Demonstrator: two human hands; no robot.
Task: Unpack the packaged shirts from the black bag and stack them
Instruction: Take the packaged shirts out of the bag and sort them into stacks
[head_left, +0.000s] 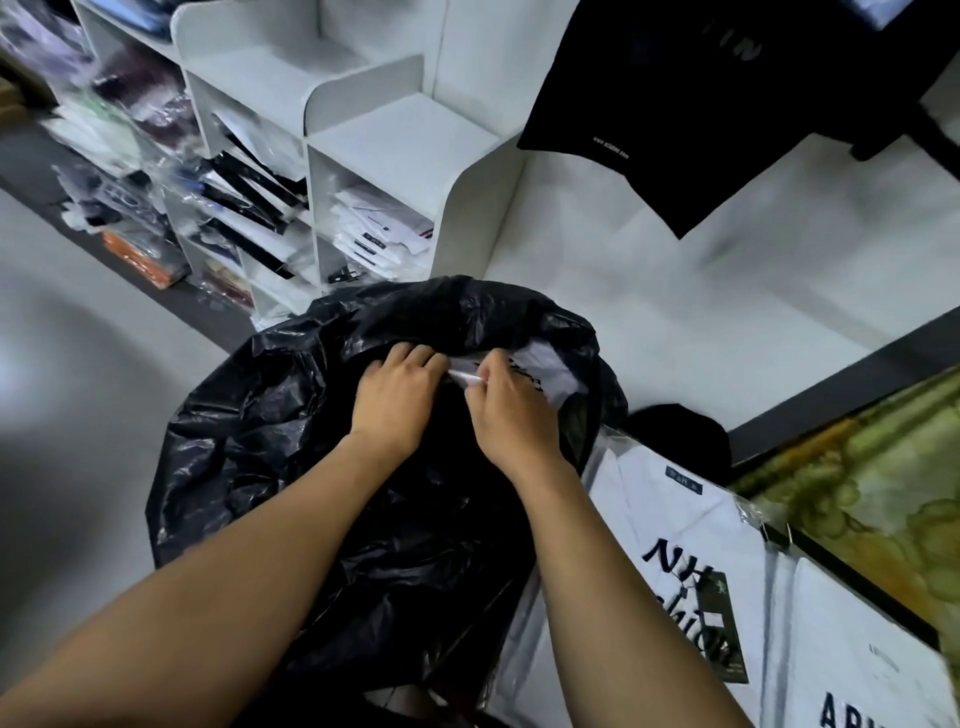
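Note:
A large black plastic bag (270, 415) stands on the floor in front of me, its mouth crumpled open. Inside its far right edge shows a white packaged shirt (545, 371) with dark print. My left hand (397, 397) and my right hand (506, 402) are both at the bag's mouth, fingers curled on the near edge of that package; the right one pinches its clear wrapper. To the right of the bag lie two white packaged shirts (691, 551), flat, with dark lettering, one overlapping another (857, 660).
A white cubby shelf (363, 171) holding packaged clothes stands behind the bag. More packages (119, 156) lie piled at the left. A black T-shirt (675, 104) hangs at the upper right. A green patterned surface (883, 493) borders the right side.

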